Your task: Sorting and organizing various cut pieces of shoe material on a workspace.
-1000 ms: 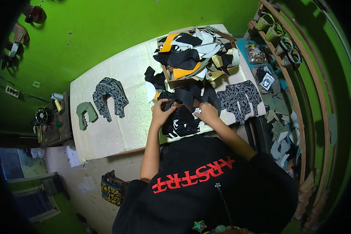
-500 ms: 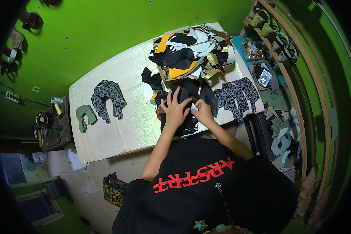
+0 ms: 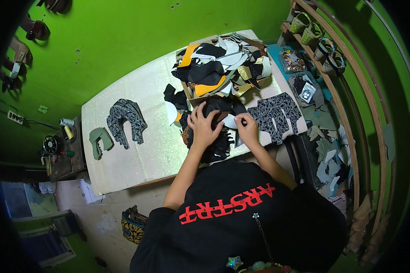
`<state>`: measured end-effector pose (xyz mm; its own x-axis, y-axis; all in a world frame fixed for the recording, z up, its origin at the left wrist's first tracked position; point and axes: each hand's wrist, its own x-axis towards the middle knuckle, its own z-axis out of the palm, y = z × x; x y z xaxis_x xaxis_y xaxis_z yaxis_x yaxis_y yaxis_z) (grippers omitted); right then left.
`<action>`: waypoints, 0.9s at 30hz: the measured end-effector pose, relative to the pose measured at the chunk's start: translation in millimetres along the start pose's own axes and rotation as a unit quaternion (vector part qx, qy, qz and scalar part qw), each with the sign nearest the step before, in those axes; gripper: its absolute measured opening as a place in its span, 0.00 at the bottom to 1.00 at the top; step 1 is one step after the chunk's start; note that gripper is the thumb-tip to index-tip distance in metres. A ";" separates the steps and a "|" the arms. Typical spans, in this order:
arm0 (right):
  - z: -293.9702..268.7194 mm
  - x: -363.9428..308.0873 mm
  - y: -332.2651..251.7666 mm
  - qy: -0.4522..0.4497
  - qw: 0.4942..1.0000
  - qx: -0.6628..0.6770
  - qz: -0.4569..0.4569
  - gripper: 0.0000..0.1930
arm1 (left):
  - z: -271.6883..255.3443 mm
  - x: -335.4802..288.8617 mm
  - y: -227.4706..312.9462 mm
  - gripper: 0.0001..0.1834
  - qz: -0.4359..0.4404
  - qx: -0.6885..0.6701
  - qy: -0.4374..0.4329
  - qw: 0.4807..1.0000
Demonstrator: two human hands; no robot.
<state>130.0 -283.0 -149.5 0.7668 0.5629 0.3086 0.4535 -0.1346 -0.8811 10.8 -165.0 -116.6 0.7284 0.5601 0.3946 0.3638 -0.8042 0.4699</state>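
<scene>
My left hand [image 3: 205,127] lies with its fingers spread on a heap of dark material scraps [image 3: 218,148] at the near side of the table. Pinched in my right hand [image 3: 247,128] is a small white scrap [image 3: 230,121], just right of the left fingertips. Right behind the hands stands a cardboard box [image 3: 200,99] heaped with black, white, orange and gold offcuts [image 3: 207,72]. Black-and-grey patterned pieces [image 3: 274,117] lie flat to the right. On the left are a stack of U-shaped patterned pieces [image 3: 125,119] and a smaller stack of olive-green pieces [image 3: 99,141].
The pale table [image 3: 157,150] has its near edge at my body. Wooden racks with woven sandals [image 3: 312,33] rise on the right, above a pile of grey-green scraps [image 3: 324,118]. At left, a small bench [image 3: 66,159] holds thread spools. A patterned bag [image 3: 133,227] sits on the floor.
My right hand has shifted slightly right and pulled the white scrap further out, so more of it shows. The left hand stays spread on the heap. The view has tilted a little.
</scene>
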 end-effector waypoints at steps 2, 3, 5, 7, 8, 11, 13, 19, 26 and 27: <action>-5.1 2.0 -1.7 0.007 0.999 0.015 0.033 0.05 | 2.4 17.5 2.8 0.19 0.010 -0.016 0.024 1.000; -7.8 3.6 -3.9 0.015 0.997 0.029 0.067 0.05 | 4.2 28.7 5.0 0.18 0.019 -0.033 0.048 0.998; -10.4 9.5 -6.6 0.031 0.999 0.027 -0.003 0.04 | 3.3 50.7 14.4 0.19 0.041 -0.021 0.075 0.996; -11.0 13.9 -6.4 0.059 0.989 0.132 0.022 0.03 | 3.3 68.0 23.9 0.20 0.053 0.007 0.036 0.998; -15.3 16.2 -5.9 0.031 0.988 0.141 0.049 0.03 | 7.1 75.3 25.6 0.16 0.062 0.017 0.070 0.995; -18.2 28.3 -16.5 0.079 0.971 0.225 0.014 0.02 | 14.8 87.3 16.8 0.11 0.025 0.013 0.051 0.998; -29.1 35.2 -20.0 0.072 0.971 0.222 0.041 0.03 | 12.1 91.7 16.3 0.08 0.019 -0.021 0.077 0.997; -55.7 63.5 -35.9 0.040 0.979 0.197 -0.010 0.10 | -10.2 98.4 -6.6 0.11 -0.195 -0.391 -0.004 0.900; -46.7 95.2 -61.5 -0.061 0.968 0.245 -0.001 0.15 | -44.1 89.4 -29.7 0.10 -0.248 -0.571 0.037 0.782; -43.8 97.4 -67.1 -0.114 0.958 0.259 0.044 0.16 | -46.7 86.5 -34.9 0.10 -0.249 -0.569 0.042 0.782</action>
<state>194.2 -254.9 -44.6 0.6461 0.7391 0.1905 0.0592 0.2002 -0.9780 34.0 -79.2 -61.9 0.6025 0.7975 -0.0329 -0.1979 0.1891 0.9618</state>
